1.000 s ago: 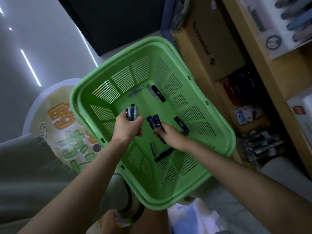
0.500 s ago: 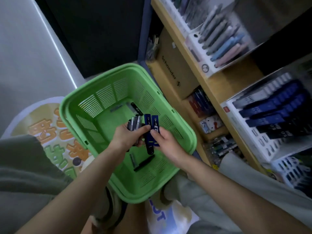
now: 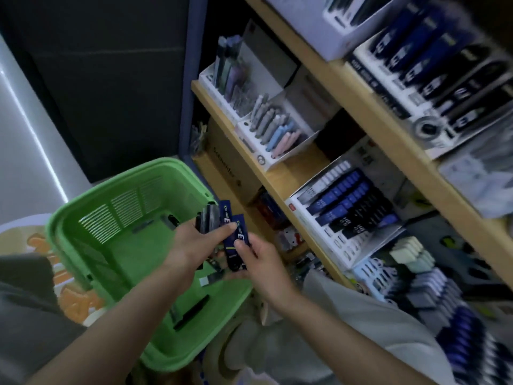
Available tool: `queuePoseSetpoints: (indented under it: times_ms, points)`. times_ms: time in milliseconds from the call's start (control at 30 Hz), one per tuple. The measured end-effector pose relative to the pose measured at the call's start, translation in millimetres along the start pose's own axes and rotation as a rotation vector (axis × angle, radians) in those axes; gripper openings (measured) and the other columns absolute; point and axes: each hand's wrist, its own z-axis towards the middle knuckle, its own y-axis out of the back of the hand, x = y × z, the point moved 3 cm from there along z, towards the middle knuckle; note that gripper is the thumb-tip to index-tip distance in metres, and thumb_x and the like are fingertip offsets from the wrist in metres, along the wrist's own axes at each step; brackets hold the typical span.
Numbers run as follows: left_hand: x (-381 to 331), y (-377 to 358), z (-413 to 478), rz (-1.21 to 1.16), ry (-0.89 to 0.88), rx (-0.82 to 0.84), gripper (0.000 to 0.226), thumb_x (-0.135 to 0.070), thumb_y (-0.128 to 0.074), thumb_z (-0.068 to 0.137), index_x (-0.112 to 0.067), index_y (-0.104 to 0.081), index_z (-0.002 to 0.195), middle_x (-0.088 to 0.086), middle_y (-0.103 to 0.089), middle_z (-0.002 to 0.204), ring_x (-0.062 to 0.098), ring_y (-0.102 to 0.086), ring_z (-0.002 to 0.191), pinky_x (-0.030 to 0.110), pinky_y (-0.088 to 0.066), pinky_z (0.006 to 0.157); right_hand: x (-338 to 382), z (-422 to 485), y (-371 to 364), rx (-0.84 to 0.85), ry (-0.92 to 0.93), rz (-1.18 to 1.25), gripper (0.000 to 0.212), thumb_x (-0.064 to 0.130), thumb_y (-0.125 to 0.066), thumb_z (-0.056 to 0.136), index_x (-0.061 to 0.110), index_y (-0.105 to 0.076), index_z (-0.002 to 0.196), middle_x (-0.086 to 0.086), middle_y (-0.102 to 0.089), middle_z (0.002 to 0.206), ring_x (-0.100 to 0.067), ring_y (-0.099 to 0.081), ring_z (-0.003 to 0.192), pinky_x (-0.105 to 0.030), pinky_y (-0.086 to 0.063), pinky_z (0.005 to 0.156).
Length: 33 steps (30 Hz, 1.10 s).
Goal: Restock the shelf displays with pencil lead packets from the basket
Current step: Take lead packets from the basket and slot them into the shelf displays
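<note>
The basket (image 3: 125, 218) lies left of the shelf (image 3: 299, 169), loose packets (image 3: 191, 312) on its floor, the left hand (image 3: 191, 245) and right hand (image 3: 263, 262) holding packets (image 3: 236, 237) over its right rim, before the display (image 3: 347, 209) at the shelf's front edge.

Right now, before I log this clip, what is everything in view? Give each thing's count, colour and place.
basket: one, green, below left of the shelf
blue packets: two, over the basket, between both hands
dark packets: a few, grey-black, count unclear, in the left hand
loose packets: at least three, dark, on the basket floor
shelf: one, light wood, right
packet display: one white tray, blue and black rows, lower board
pen display: one white tray, grey, blue and pink pens, same board
cardboard box: one, brown, under that board
left hand: grips the dark packets
right hand: pinches the blue packets
</note>
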Motion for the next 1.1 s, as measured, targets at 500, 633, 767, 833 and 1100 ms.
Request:
queuePoseSetpoints:
  times_ms: [500, 633, 767, 833, 1100]
  points:
    - [-126, -47, -38, -0.126, -0.23, 0.236, 0.012, -0.021, -0.076, 0.079, -0.016, -0.07, 0.088, 0.004, -0.071, 0.075, 0.014, -0.059, 0.056, 0.018, -0.048, 0.045, 177, -107, 127, -0.561, 0.52, -0.455, 0.01, 0.018, -0.068, 0.084, 0.021, -0.061, 0.09, 0.004, -0.067, 0.075, -0.006, -0.063, 0.061, -0.017, -0.05, 0.057]
    - [-136, -54, -42, -0.169, -0.236, 0.295, 0.012, -0.019, -0.076, 0.079, -0.015, -0.069, 0.088, 0.002, -0.07, 0.071, 0.012, -0.057, 0.053, 0.017, -0.046, 0.042, 219, -100, 153, -0.713, 0.565, -0.462, 0.01, 0.014, -0.064, 0.088, 0.022, -0.059, 0.092, 0.002, -0.067, 0.075, -0.007, -0.066, 0.065, -0.019, -0.055, 0.065]
    - [-137, -55, -41, -0.185, -0.229, 0.311, 0.013, -0.018, -0.077, 0.078, -0.013, -0.069, 0.088, 0.0, -0.068, 0.066, 0.015, -0.057, 0.057, 0.018, -0.048, 0.044, 247, -78, 172, -0.819, 0.569, -0.646, 0.005, 0.017, -0.053, 0.096, 0.02, -0.056, 0.099, 0.006, -0.064, 0.08, -0.006, -0.066, 0.072, -0.024, -0.056, 0.075]
    - [-137, -53, -40, -0.19, -0.221, 0.311, 0.015, -0.018, -0.077, 0.077, -0.013, -0.069, 0.088, 0.001, -0.069, 0.069, 0.016, -0.058, 0.061, 0.018, -0.049, 0.045, 255, -67, 177, -0.844, 0.561, -0.752, 0.006, 0.018, -0.053, 0.096, 0.019, -0.057, 0.101, 0.006, -0.064, 0.083, -0.006, -0.066, 0.075, -0.027, -0.057, 0.077]
    - [-143, -40, -36, -0.213, -0.22, 0.307, 0.017, -0.018, -0.077, 0.078, -0.013, -0.071, 0.093, 0.004, -0.072, 0.081, 0.01, -0.062, 0.059, 0.016, -0.047, 0.045, 263, -37, 185, -0.808, 0.502, -0.976, 0.021, 0.017, -0.063, 0.091, 0.012, -0.058, 0.11, -0.005, -0.064, 0.091, -0.019, -0.067, 0.081, -0.036, -0.057, 0.08]
